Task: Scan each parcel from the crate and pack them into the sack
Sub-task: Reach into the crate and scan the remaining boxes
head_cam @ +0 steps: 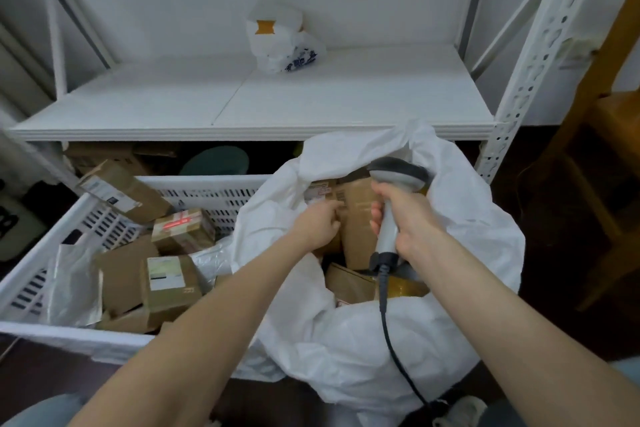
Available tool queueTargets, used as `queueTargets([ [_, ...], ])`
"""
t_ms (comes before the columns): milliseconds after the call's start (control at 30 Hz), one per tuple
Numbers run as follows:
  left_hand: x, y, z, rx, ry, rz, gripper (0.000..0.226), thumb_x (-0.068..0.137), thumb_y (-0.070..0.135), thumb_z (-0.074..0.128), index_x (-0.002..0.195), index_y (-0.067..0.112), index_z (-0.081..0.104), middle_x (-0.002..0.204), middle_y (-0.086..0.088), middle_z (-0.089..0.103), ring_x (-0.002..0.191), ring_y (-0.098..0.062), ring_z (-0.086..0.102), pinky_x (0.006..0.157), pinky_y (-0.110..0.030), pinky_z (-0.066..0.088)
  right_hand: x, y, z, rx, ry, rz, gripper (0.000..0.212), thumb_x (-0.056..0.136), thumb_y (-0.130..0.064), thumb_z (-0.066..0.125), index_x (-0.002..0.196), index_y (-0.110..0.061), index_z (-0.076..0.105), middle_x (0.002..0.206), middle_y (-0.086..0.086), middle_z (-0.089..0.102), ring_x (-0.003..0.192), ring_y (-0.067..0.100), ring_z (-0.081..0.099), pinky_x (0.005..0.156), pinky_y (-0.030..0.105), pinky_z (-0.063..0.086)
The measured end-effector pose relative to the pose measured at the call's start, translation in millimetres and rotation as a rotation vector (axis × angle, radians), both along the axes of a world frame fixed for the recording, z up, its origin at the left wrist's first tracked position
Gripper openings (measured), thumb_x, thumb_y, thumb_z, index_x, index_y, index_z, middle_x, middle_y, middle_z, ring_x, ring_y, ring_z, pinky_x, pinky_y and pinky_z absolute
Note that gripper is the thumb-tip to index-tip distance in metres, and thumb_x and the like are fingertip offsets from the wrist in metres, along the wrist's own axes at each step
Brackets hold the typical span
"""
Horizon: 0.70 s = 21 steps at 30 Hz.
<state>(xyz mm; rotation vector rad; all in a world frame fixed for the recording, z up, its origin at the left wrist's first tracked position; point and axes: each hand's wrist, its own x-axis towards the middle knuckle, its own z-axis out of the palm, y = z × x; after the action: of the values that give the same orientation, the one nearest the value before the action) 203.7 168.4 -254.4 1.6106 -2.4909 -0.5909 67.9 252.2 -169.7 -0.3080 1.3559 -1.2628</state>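
A white slatted crate (207, 196) on the left holds several brown cardboard parcels (169, 282) and a clear plastic bag. To its right stands an open white sack (398, 340) with cardboard parcels inside. My left hand (320, 227) reaches into the sack's mouth and grips the edge of a tall brown parcel (358, 218) that stands upright there. My right hand (405, 218) is closed around the handle of a grey corded barcode scanner (396, 173), held over the sack with its head above that parcel.
A white metal shelf (242, 104) runs behind, with a white plastic bag (282, 40) on it. More boxes sit under the shelf. Wooden furniture (595, 184) stands at the right. The scanner cable (391, 340) hangs down across the sack's front.
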Motion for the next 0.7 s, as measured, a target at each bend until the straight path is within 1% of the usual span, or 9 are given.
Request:
queueTargets([
  [133, 67.7, 16.4, 40.0, -0.138, 0.161, 0.209, 0.038, 0.091, 0.008, 0.049, 0.126, 0.014, 0.06, 0.122, -0.002, 0.063, 0.11, -0.019, 0.059, 0.09, -0.024, 0.041, 51.8, 1.6, 11.7, -0.003, -0.073, 0.168, 0.011, 0.089, -0.018, 0.066, 0.084, -0.011, 0.06, 0.054, 0.0, 0.053, 0.045, 0.008, 0.048, 0.045, 0.021, 0.044],
  [200, 112.7, 26.7, 50.4, -0.163, 0.183, 0.314, 0.034, 0.091, 0.008, 0.05, 0.122, 0.012, 0.062, 0.118, -0.005, 0.064, 0.105, -0.02, 0.06, 0.085, -0.026, 0.043, 85.1, -0.5, 14.0, 0.005, -0.12, 0.245, 0.012, 0.09, -0.018, 0.065, 0.083, -0.011, 0.057, 0.046, -0.002, 0.05, 0.038, 0.006, 0.046, 0.041, 0.018, 0.041],
  [267, 160.2, 36.4, 51.4, -0.142, 0.163, 0.439, 0.031, 0.091, 0.009, 0.052, 0.121, 0.01, 0.061, 0.117, -0.007, 0.064, 0.105, -0.023, 0.061, 0.086, -0.032, 0.048, 122.6, -3.1, 13.3, 0.02, -0.14, 0.33, 0.011, 0.09, -0.02, 0.064, 0.093, -0.01, 0.061, 0.048, -0.001, 0.051, 0.036, 0.005, 0.046, 0.042, 0.018, 0.042],
  [333, 204.5, 45.8, 47.7, -0.065, 0.119, 0.566, 0.032, 0.091, 0.013, 0.055, 0.123, 0.01, 0.058, 0.116, -0.009, 0.063, 0.106, -0.026, 0.061, 0.086, -0.036, 0.051, 160.9, -5.5, 9.5, 0.033, -0.161, 0.421, 0.023, 0.091, -0.022, 0.064, 0.108, -0.007, 0.063, 0.054, -0.001, 0.052, 0.036, 0.005, 0.046, 0.042, 0.018, 0.043],
  [367, 224.6, 49.1, 44.2, -0.016, 0.1, 0.626, 0.034, 0.09, 0.015, 0.057, 0.123, 0.01, 0.057, 0.115, -0.009, 0.063, 0.106, -0.027, 0.06, 0.085, -0.036, 0.05, 179.8, -6.4, 7.8, 0.045, -0.172, 0.46, 0.025, 0.092, -0.022, 0.062, 0.11, -0.006, 0.063, 0.056, -0.001, 0.051, 0.035, 0.004, 0.046, 0.042, 0.018, 0.043],
  [467, 270.7, 56.0, 32.7, 0.112, 0.077, 0.738, 0.031, 0.089, 0.017, 0.059, 0.119, 0.008, 0.057, 0.112, -0.009, 0.064, 0.102, -0.028, 0.06, 0.079, -0.032, 0.045, 230.9, -13.6, -5.7, 0.094, -0.198, 0.551, 0.015, 0.093, -0.023, 0.06, 0.086, -0.009, 0.06, 0.049, -0.003, 0.049, 0.034, 0.004, 0.044, 0.046, 0.019, 0.041],
  [533, 293.5, 53.5, 19.4, 0.195, 0.091, 0.809, 0.029, 0.09, 0.016, 0.059, 0.117, 0.005, 0.056, 0.103, -0.008, 0.06, 0.097, -0.027, 0.058, 0.076, -0.032, 0.044, 260.0, -25.2, -21.1, 0.134, -0.198, 0.568, 0.022, 0.093, -0.022, 0.061, 0.075, -0.012, 0.055, 0.047, -0.003, 0.049, 0.036, 0.005, 0.044, 0.047, 0.021, 0.04],
  [633, 322.0, 35.2, -10.5, 0.311, 0.075, 0.902, 0.036, 0.091, 0.02, 0.059, 0.119, -0.001, 0.055, 0.102, -0.012, 0.057, 0.089, -0.025, 0.054, 0.072, -0.033, 0.044, 293.7, -52.5, -52.6, 0.199, -0.154, 0.568, 0.024, 0.092, -0.021, 0.063, 0.072, -0.012, 0.053, 0.054, -0.001, 0.048, 0.043, 0.009, 0.044, 0.046, 0.024, 0.039],
  [700, 336.6, 20.3, -33.1, 0.386, 0.086, 0.944, 0.038, 0.093, 0.022, 0.059, 0.121, -0.002, 0.053, 0.11, -0.015, 0.059, 0.098, -0.028, 0.057, 0.078, -0.035, 0.047, 308.7, -72.6, -76.6, 0.222, -0.12, 0.541, 0.018, 0.089, -0.021, 0.067, 0.078, -0.011, 0.056, 0.053, 0.0, 0.049, 0.042, 0.009, 0.045, 0.043, 0.023, 0.04],
])
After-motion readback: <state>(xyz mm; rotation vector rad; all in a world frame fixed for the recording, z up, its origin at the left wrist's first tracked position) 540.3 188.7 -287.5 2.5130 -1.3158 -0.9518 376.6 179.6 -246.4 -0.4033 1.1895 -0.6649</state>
